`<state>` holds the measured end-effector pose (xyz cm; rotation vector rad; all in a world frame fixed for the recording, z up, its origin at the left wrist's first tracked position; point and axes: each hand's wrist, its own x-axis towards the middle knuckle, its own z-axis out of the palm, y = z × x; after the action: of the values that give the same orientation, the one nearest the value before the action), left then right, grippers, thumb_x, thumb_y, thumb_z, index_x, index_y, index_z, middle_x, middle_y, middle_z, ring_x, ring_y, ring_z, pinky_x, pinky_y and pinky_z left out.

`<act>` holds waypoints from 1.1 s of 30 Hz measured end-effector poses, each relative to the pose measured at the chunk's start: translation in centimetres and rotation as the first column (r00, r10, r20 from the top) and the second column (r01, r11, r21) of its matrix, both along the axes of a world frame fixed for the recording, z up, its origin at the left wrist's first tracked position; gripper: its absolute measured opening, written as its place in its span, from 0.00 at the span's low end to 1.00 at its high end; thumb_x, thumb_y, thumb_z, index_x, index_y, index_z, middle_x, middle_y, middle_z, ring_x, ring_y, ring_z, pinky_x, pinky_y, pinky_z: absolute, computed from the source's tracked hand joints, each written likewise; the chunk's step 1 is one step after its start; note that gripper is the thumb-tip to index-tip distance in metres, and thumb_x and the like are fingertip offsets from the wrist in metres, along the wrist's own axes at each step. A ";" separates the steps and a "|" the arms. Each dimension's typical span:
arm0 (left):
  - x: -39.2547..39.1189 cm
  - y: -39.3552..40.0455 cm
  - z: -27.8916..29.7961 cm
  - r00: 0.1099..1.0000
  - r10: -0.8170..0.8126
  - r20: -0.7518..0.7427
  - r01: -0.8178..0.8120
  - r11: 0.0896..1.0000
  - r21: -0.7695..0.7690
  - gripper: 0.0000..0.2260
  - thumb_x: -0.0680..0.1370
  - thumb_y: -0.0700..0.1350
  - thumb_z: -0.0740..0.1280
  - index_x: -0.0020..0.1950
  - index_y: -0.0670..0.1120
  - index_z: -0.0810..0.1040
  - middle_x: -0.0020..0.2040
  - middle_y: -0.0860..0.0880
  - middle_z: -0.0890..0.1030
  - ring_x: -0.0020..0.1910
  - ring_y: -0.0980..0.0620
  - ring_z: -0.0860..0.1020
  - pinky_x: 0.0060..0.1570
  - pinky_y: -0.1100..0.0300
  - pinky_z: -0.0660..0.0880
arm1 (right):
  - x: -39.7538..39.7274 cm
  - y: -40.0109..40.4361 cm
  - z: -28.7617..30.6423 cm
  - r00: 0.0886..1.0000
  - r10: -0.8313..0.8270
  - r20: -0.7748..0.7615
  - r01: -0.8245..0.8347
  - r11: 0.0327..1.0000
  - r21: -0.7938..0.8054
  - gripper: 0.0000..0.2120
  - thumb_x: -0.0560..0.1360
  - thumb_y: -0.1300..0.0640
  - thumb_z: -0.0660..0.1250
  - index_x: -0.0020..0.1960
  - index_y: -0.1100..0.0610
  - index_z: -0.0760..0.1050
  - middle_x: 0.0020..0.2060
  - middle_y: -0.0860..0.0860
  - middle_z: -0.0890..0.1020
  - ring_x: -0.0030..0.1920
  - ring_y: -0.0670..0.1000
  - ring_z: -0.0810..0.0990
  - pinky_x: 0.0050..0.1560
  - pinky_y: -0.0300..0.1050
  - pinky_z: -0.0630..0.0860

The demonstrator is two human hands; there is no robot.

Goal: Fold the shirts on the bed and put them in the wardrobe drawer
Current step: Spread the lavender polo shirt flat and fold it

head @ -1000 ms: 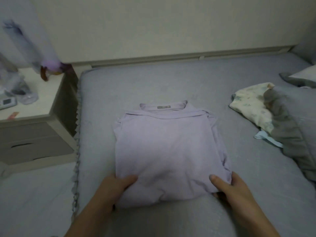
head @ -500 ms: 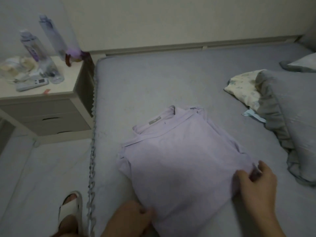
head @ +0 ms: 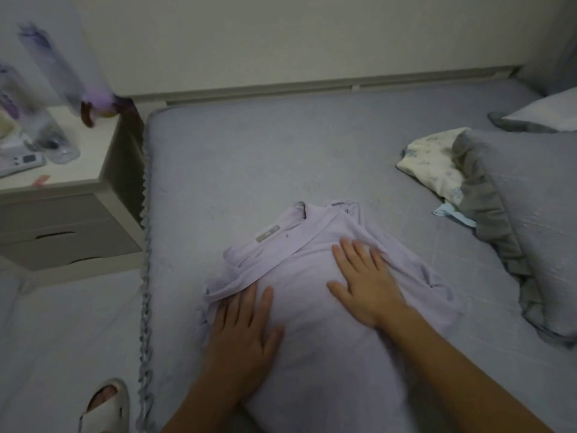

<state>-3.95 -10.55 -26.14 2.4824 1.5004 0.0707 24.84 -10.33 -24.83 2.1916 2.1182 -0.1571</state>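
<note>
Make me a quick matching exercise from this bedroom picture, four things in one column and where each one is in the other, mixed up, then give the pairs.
Things:
1. folded lilac cotton shirt
2. cream floral cloth
3. white remote control
4. white slipper

Places:
A. on the floor beside the bed
B. on the bedside table top
C. under both flat hands on the grey bed sheet
D. tucked against the grey ruffled pillow

Pairs: 1-C, 2-D, 3-B, 4-A

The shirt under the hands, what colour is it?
Pale lilac, plain, with a small grey neck label; the head view shows the shirt clearly.
</note>
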 end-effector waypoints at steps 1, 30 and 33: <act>0.1 0.1 -0.1 1.000 0.005 -0.004 -0.005 1.000 -0.008 0.31 0.79 0.64 0.47 0.79 0.52 0.58 0.78 0.45 0.63 0.75 0.41 0.63 0.73 0.44 0.57 | 2.0 1.0 0.2 0.997 -0.077 -0.005 0.077 0.997 -0.001 0.38 0.76 0.31 0.36 0.80 0.49 0.37 0.80 0.49 0.39 0.79 0.51 0.39 0.77 0.53 0.37; 2.1 -0.1 3.9 0.996 0.067 0.052 -0.074 0.986 0.150 0.24 0.65 0.54 0.63 0.56 0.47 0.85 0.57 0.40 0.83 0.51 0.36 0.82 0.52 0.38 0.77 | 4.6 2.7 1.9 0.970 -0.186 -0.156 0.197 0.979 0.056 0.28 0.82 0.43 0.50 0.80 0.49 0.51 0.80 0.50 0.51 0.79 0.52 0.50 0.77 0.52 0.48; 3.0 0.1 4.5 0.991 0.117 0.071 -0.125 0.984 0.126 0.27 0.66 0.57 0.62 0.61 0.49 0.82 0.60 0.39 0.79 0.57 0.37 0.78 0.59 0.39 0.69 | 5.0 -1.2 1.6 0.906 -0.386 -0.176 0.386 0.922 -0.036 0.30 0.82 0.40 0.48 0.81 0.47 0.45 0.81 0.50 0.46 0.80 0.53 0.45 0.78 0.52 0.44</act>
<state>-0.94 -10.46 -21.64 2.4585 1.6682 0.2745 29.85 -11.51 -23.24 2.6653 1.7250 -0.3958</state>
